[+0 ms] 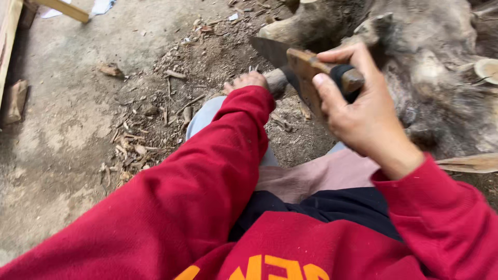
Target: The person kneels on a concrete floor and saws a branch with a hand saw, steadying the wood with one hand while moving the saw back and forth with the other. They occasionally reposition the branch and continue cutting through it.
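My right hand (358, 111) grips the wooden handle of a broad-bladed chopping knife (295, 59), its dark blade pointing up and to the left. My left hand (248, 81), mostly hidden behind its red sleeve, holds a short round piece of wood (276, 82) just below the blade. Both hands are held out over my knees, in front of a big gnarled tree stump (430, 67).
Wood chips and shavings (150, 129) litter the concrete floor on the left. A wooden plank (8, 36) runs along the left edge, with a slat (65, 9) at the top. A pale wood piece (469, 163) lies at the right.
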